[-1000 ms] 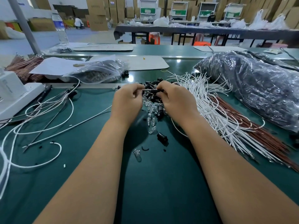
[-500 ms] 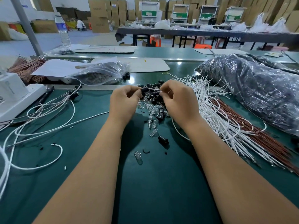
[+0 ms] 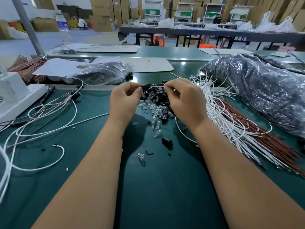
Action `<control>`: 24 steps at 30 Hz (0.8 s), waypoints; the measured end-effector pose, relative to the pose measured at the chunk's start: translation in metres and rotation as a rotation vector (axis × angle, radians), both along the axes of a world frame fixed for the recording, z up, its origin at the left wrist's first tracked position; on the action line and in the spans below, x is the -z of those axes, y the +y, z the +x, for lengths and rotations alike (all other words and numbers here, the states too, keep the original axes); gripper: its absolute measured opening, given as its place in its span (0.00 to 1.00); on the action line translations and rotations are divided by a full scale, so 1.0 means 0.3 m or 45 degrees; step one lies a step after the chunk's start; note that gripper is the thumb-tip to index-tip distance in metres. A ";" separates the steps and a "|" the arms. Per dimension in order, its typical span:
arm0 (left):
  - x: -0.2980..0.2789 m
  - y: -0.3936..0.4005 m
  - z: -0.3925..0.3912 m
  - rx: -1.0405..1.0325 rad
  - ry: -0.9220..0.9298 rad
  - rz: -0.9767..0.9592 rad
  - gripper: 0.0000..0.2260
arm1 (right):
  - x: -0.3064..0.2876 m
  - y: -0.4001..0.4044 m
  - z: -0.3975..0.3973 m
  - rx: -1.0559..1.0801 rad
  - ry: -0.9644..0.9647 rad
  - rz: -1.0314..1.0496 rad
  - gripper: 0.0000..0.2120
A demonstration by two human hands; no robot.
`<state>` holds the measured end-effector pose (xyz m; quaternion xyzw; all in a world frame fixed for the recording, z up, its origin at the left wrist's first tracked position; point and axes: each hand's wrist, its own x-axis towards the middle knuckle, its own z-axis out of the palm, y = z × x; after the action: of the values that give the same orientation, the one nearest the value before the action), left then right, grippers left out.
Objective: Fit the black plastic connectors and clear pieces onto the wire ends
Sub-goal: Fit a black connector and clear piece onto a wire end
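Note:
My left hand [image 3: 123, 100] pinches a black plastic connector [image 3: 145, 86] at its fingertips. My right hand [image 3: 184, 100] pinches a short stretch of white wire [image 3: 156, 86] whose end goes into that connector. Both hands hover above a heap of black connectors [image 3: 156, 96] and clear pieces [image 3: 152, 107] on the green table [image 3: 156, 187]. A bundle of white wires [image 3: 219, 113] and brown wires [image 3: 247, 124] lies to the right. A lone connector [image 3: 166, 140] and a clear piece [image 3: 141, 159] lie nearer to me.
Looped white wires [image 3: 49, 109] spread over the left of the table beside a white machine [image 3: 14, 95]. A clear bag of parts [image 3: 102, 73] sits behind the hands. A large plastic-wrapped bundle [image 3: 264, 90] fills the right. A water bottle [image 3: 63, 28] stands far left.
Both hands have lifted slightly off the heap and drawn a little apart. The white wire now shows stretched between them, with the connector at its left end.

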<state>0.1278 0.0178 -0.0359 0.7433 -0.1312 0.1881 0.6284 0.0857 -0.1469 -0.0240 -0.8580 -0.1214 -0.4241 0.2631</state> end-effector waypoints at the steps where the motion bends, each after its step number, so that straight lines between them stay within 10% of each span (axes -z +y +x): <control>1: -0.001 0.002 0.000 0.003 -0.014 -0.025 0.06 | 0.002 0.001 0.003 -0.014 0.017 0.031 0.05; 9: -0.010 -0.009 -0.010 -0.033 -0.165 0.117 0.04 | 0.008 0.019 0.021 -0.118 0.153 0.372 0.04; 24: 0.009 -0.039 -0.020 0.063 -0.193 0.307 0.03 | 0.011 0.019 0.012 0.047 0.238 0.040 0.05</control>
<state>0.1218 0.0063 -0.0386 0.7936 -0.2180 0.2111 0.5273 0.0894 -0.1413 -0.0273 -0.8918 -0.0740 -0.3486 0.2788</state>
